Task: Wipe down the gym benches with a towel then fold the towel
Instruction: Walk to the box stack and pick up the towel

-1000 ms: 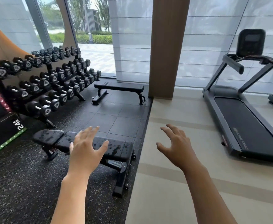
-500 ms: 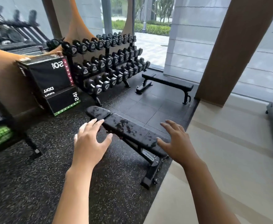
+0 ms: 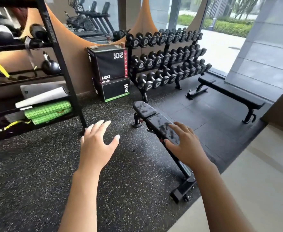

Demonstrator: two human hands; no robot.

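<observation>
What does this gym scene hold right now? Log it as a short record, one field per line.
left hand: open, empty, over the speckled floor
right hand: open, empty, in front of the near bench
near bench: black pad, blotchy marks on top
far bench: flat, by the window
dumbbell rack: three tiers, full
plyo boxes: two stacked, left of the rack
towel: none identifiable

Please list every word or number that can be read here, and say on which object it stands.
"20 INCH", upside down: upper black box.
"DOIT", upside down: the same box.
"24", turned sideways: lower black box; its small white word is too blurred.
Label on near bench frame: unreadable.
</observation>
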